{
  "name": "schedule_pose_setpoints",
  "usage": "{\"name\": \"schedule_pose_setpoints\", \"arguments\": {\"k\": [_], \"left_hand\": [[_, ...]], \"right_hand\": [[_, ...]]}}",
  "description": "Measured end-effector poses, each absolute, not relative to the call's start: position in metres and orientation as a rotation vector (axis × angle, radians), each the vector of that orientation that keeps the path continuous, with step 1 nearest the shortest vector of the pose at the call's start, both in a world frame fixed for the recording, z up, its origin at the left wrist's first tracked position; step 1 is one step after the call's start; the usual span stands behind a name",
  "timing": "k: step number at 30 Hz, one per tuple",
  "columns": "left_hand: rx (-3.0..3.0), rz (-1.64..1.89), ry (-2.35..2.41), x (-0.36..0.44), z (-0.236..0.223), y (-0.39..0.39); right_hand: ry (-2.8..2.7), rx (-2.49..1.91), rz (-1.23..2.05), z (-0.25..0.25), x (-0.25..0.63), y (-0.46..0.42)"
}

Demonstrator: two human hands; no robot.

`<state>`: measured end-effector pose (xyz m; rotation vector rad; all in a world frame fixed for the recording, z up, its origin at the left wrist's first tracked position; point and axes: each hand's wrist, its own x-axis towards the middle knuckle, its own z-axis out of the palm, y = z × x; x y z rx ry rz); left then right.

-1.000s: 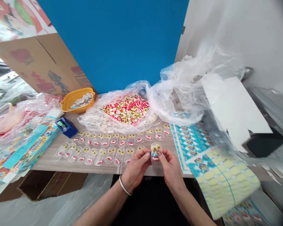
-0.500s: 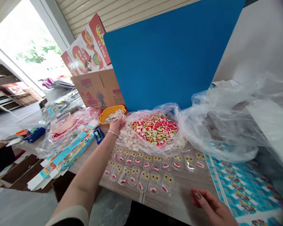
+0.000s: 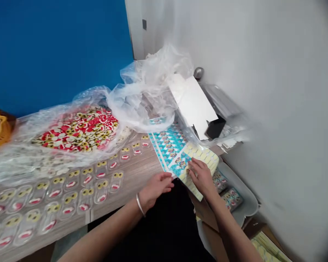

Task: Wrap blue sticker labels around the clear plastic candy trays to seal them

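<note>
My left hand (image 3: 157,185) hovers by the table's front edge, fingers apart and slightly bent, with nothing in it. It wears a silver bangle (image 3: 140,204). My right hand (image 3: 202,176) lies with spread fingers on a blue printed sheet (image 3: 180,163), where it meets a yellow patterned sheet (image 3: 205,153). Whether it pinches an edge is unclear. More blue printed sheeting (image 3: 169,145) extends behind. Left of my hands, rows of clear plastic blisters (image 3: 102,191) each show two yellow eye-like pieces and a red-and-white mouth-like piece.
An open plastic bag (image 3: 79,131) spills many small red, white and yellow pieces. A yellow basket (image 3: 1,136) stands far left. Behind the sheets are crumpled clear plastic (image 3: 150,94) and white card (image 3: 192,102). A grey bin (image 3: 247,194) holds printed packs below the table's right end.
The view has swung right. My left hand has left the yellow basket and come back beside the sheets. My right hand has moved onto the blue printed sheet; yellow sheeting is now visible.
</note>
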<state>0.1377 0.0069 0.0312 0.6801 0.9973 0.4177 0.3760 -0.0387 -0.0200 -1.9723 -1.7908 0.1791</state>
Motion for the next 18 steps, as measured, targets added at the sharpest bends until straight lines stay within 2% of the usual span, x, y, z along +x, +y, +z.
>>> {"name": "schedule_pose_setpoints", "arguments": {"k": [4,9,13,18], "left_hand": [[0.649,0.241,1.049,0.168,0.019,-0.011],[0.642,0.273,0.942,0.188,0.023,-0.020],[0.684,0.365,0.985,0.206,0.027,-0.023],[0.860,0.615,1.123,0.216,0.036,-0.008]], "right_hand": [[-1.961,-2.070,0.185,-0.019,0.367,-0.048],[-2.071,-2.172,0.179,-0.004,0.362,-0.052],[-2.104,-2.145,0.275,0.011,0.375,-0.045],[-2.150,-2.021,0.547,0.043,0.388,-0.033]]}}
